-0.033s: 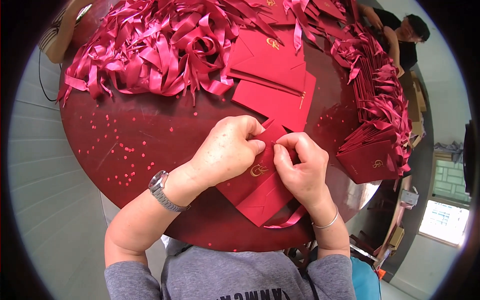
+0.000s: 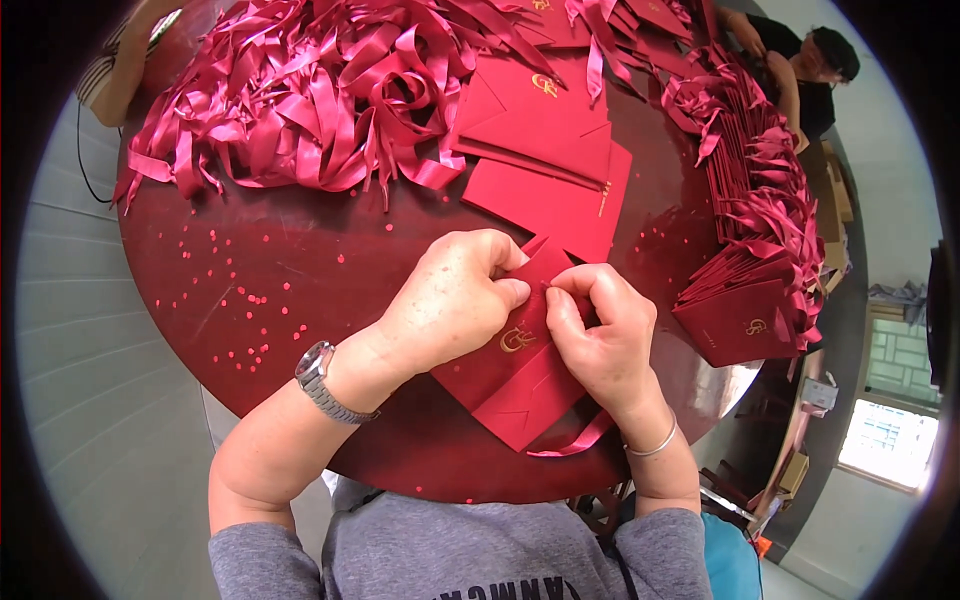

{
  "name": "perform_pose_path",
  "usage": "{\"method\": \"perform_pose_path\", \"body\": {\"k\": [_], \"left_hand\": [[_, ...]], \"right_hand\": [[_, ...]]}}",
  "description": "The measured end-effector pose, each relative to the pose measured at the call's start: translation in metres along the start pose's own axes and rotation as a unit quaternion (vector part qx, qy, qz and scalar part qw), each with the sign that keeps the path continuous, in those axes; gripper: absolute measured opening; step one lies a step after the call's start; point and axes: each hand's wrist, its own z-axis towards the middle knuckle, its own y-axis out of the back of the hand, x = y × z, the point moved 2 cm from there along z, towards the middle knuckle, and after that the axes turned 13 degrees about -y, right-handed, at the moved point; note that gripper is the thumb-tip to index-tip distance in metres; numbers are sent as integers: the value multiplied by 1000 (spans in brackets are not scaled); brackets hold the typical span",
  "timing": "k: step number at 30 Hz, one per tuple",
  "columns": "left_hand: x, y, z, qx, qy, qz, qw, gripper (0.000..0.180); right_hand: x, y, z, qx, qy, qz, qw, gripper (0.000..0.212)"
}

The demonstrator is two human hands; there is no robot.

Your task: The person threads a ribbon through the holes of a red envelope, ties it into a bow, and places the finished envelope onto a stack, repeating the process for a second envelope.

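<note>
A flat red paper bag [image 2: 520, 395] with a gold emblem lies slantwise on the table under both my hands. My left hand [image 2: 460, 290] is closed, thumb and forefinger pinching the bag's upper edge. Close beside it, my right hand [image 2: 603, 335] pinches at the bag's top, its fingertips on what looks like the tip of a ribbon. A shiny pink-red ribbon [image 2: 575, 442] comes out below that hand and hangs past the bag's lower right side. The stretch of ribbon under the palm is hidden.
A big heap of ribbons [image 2: 310, 100] covers the far left of the round dark-red table [image 2: 330, 270]. Flat red bags [image 2: 550, 205] are stacked ahead. Ribboned bags [image 2: 745, 310] stand in a row at right. Small red paper dots [image 2: 255, 300] lie scattered. Another person [image 2: 815, 75] sits far right.
</note>
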Motion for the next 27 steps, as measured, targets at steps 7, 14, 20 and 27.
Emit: {"method": "perform_pose_path", "body": {"k": [7, 14, 20, 27], "left_hand": [[3, 1, 1, -2, -15, -12, 1000, 19], [-4, 8, 5, 38, 41, -28, 998, 19], [2, 6, 4, 40, 80, -112, 990, 24], [2, 6, 3, 11, 50, -62, 997, 27]], "right_hand": [[-5, 0, 0, 10, 2, 39, 999, 8], [-14, 2, -2, 72, -146, 116, 980, 6], [-14, 0, -3, 67, -119, 113, 984, 6], [-13, -2, -3, 60, -25, 74, 995, 10]]}}
